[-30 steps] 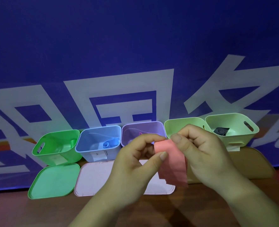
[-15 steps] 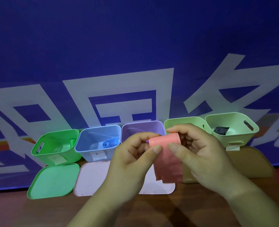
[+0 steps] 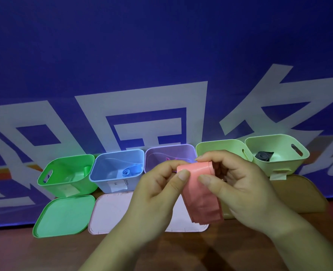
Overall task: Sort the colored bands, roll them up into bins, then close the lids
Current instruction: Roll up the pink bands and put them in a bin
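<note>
A pink band (image 3: 199, 190) is held in the air in front of the bins, its top rolled into a short tube and its tail hanging down. My left hand (image 3: 157, 194) pinches the roll's left end with thumb and fingers. My right hand (image 3: 238, 184) grips the right end, thumb on the front. Behind stand five open bins: green (image 3: 66, 177), blue (image 3: 116, 169) with a rolled blue band (image 3: 127, 171), purple (image 3: 169, 155), and two light green ones (image 3: 216, 149) (image 3: 277, 151), the right one holding a dark band (image 3: 263, 156).
Lids lie flat on the wooden table in front of the bins: a green lid (image 3: 64, 216), a pink lid (image 3: 111, 214), and a tan lid (image 3: 302, 194) at the right. A blue banner with white characters stands right behind the bins.
The band's top end has been rolled into a tube and the hanging tail has grown shorter. Both hands stay at the roll's ends, shifted slightly.
</note>
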Motion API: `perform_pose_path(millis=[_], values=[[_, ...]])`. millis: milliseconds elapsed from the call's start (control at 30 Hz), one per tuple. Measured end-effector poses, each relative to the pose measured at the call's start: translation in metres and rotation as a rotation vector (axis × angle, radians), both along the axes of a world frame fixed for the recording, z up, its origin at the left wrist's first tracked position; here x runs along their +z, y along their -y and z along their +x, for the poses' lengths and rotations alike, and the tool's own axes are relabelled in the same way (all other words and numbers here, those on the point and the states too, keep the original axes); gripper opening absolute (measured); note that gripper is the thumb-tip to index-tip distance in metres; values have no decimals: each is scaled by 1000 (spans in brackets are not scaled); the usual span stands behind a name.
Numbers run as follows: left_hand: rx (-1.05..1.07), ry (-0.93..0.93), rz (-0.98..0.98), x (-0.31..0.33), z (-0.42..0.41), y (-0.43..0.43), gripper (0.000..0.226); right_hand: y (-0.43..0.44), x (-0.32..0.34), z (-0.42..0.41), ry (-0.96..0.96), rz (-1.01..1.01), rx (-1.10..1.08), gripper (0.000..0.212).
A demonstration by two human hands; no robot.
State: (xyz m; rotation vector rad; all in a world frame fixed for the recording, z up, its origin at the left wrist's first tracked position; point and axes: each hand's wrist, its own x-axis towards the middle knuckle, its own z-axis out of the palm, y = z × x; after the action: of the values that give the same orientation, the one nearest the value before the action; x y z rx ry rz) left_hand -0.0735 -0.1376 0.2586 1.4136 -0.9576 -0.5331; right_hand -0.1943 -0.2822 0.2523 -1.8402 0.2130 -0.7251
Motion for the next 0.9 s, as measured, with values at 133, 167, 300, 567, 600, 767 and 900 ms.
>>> perform_pose_path(millis=[133, 167, 300, 567, 600, 767, 900], values=[[16, 84, 44, 2, 3, -1, 21, -1, 1, 0, -36, -20, -6, 38], [18, 83, 46, 1, 3, -1, 20, -1, 1, 0, -41, -27, -8, 39], [11, 34, 19, -2, 3, 1, 30, -2, 4, 0, -43, -57, -28, 40], [25, -13, -77, -5, 0, 3, 34, -5, 3, 1, -30, 1, -35, 39], [29, 2, -79, -5, 0, 3, 33, -5, 4, 1, -35, -7, -45, 37], [51, 27, -71, -6, 0, 3, 32, -6, 6, 1, -93, -42, -110, 33], [47, 21, -41, -6, 1, 1, 29, -4, 7, 1, -104, -66, -107, 36]])
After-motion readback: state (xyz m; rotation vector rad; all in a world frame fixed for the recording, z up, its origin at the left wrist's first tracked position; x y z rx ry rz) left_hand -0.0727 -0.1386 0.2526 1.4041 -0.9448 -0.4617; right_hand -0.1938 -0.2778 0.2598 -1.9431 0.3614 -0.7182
